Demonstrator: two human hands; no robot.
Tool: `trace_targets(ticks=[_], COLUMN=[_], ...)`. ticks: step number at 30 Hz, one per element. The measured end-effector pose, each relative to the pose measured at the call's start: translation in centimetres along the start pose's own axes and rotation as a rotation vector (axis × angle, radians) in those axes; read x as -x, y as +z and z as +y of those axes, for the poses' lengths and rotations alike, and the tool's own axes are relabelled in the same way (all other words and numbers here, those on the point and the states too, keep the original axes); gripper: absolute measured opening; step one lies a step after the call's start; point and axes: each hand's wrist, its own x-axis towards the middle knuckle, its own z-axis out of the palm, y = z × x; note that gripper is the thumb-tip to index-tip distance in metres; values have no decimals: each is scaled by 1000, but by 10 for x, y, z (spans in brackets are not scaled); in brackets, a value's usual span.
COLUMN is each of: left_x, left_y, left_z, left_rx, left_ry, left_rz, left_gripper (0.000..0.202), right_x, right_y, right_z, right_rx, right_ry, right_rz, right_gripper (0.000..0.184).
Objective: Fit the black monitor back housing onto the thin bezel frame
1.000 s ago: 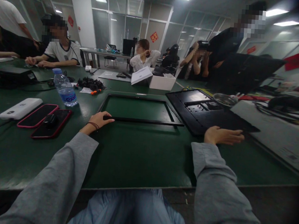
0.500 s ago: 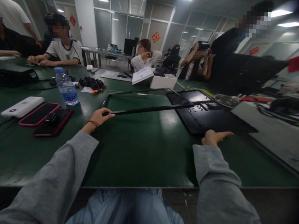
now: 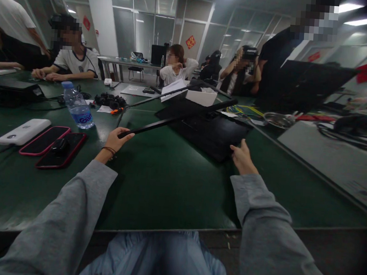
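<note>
My left hand (image 3: 115,143) is closed around the near left corner of a thin black rectangular frame (image 3: 159,125), like a screen bezel. The frame slopes upward to the right, its right end lifted above the table. Beneath and behind it is a flat black panel (image 3: 217,133), like a monitor's back cover, partly hidden by the frame's near bar. At the panel's near right edge, my right hand (image 3: 245,158) grips with its fingers curled and its thumb pointing up. The fingertips are partly blurred against the dark panel.
On the green table (image 3: 167,186), a water bottle (image 3: 78,107), a white power bank (image 3: 25,132) and two phones (image 3: 61,150) lie to the left. An open white box (image 3: 200,97) stands behind the panel. A metal bowl (image 3: 277,119) and a large grey board (image 3: 329,160) are right. Several people sit beyond.
The black panel has moved left under the frame, along with my right hand, which has turned upward. The frame's right end has risen while my left hand keeps its corner.
</note>
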Motion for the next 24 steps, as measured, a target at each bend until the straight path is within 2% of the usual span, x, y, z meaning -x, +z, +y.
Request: trace_targets(ticks=[2,5,7,9,12,13,14,16,18,21,24], left_x=[-1,-1,0,2,6,7,8,9,10,9,9], left_y=[-1,0,1,1,2,3,3,4,4,1,-6], left_z=[-1,-3,-1,1,6,8,9,10,10,12,13], left_rx=[-10,-53,-107,-177,-310,-353,-390,-441,-467,-497,-526], left_ry=[14,64,116,171,231,242,249,256,261,253,212], left_rz=[3,21,29,30,27,21,8,-31,-73,-125,-175], left_gripper=[58,55,50,45,38,36,34,33,33,35,35], right_x=[3,6,4,0,-8,-11,-13,-15,-14,-10,-7], right_y=[7,19,26,31,27,23,19,10,6,9,18], right_z=[-6,-9,-7,-4,-3,-5,-7,-14,-17,-13,0], right_rx=[-144,-283,-329,-331,-340,-371,-410,-472,-459,-302,-116], right_ry=[162,190,187,154,90,83,88,116,136,64,-135], right_rz=[-112,-299,-354,-286,-53,-24,-42,-180,-283,-274,-233], right_gripper=[88,78,69,55,25,19,21,34,38,43,54])
